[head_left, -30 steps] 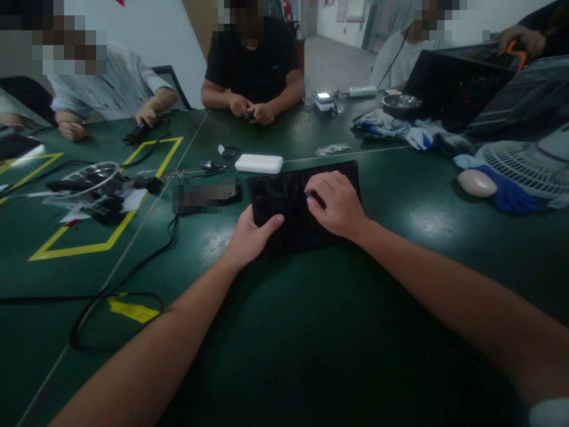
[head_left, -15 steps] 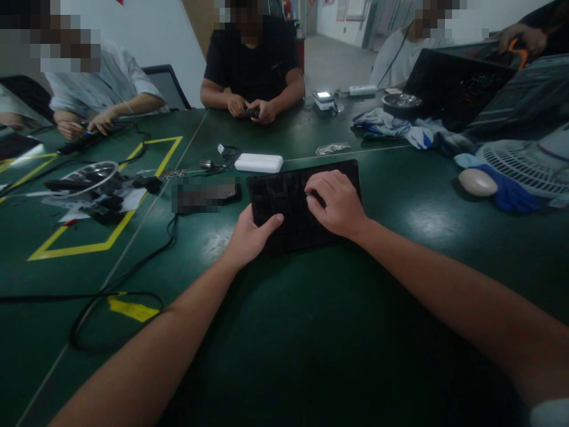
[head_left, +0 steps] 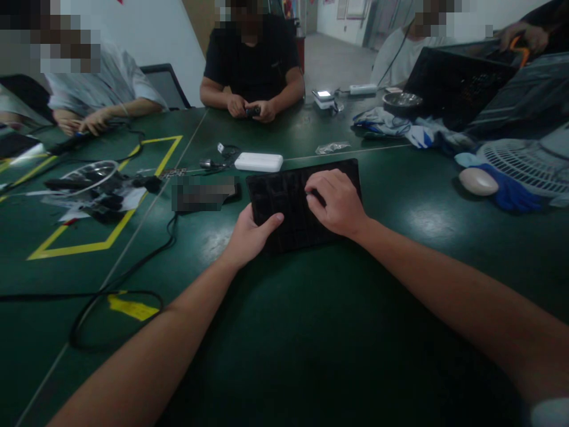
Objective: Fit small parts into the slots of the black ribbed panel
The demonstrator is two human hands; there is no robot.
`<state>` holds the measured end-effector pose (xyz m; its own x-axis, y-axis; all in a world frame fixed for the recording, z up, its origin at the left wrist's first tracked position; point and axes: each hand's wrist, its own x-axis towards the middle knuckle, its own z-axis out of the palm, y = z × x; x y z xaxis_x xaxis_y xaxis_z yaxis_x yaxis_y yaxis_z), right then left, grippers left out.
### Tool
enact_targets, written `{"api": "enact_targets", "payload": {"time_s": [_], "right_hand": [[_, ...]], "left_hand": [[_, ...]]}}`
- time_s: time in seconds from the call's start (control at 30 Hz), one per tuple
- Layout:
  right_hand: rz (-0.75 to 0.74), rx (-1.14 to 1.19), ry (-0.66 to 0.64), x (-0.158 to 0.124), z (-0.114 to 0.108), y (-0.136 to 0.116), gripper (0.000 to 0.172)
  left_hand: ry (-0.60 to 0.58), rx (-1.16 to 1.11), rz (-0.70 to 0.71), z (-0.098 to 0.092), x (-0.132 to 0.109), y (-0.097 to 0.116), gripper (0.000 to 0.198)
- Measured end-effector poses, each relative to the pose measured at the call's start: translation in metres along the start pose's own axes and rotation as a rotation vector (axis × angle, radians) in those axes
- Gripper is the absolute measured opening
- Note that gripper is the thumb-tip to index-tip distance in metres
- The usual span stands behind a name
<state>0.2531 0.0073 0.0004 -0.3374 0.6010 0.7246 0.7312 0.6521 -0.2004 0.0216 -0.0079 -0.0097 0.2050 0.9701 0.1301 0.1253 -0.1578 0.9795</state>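
Observation:
A flat black rectangular panel (head_left: 288,204) with a faint blocky pattern lies tilted above the green table in the middle of the head view. My left hand (head_left: 255,234) grips its lower left corner, thumb on top and fingers out of sight beneath. Over the panel's right half, my right hand (head_left: 333,198) is curled with thumb and fingertips drawn together. Whatever those fingertips hold, if anything, is too dark and small to make out.
Beyond the panel lie a white power bank (head_left: 258,162) and a clear plastic bag (head_left: 332,147). Cables (head_left: 133,270) loop at the left, near a metal bowl (head_left: 95,175) with black parts. Gloves, a mouse (head_left: 478,181) and a fan grille (head_left: 520,166) are at right. Co-workers sit opposite.
My hands and the black panel stay almost still. At the far left, a co-worker's hands have shifted slightly.

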Motion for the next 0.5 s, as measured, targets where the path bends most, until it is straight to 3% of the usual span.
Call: {"api": "enact_targets", "payload": {"time_s": [0.5], "right_hand": [[0.002, -0.006, -0.003, 0.0004, -0.0009, -0.0004, 0.014]], "left_hand": [[0.009, -0.008, -0.01, -0.0002, -0.0003, -0.0011, 0.054]]}}
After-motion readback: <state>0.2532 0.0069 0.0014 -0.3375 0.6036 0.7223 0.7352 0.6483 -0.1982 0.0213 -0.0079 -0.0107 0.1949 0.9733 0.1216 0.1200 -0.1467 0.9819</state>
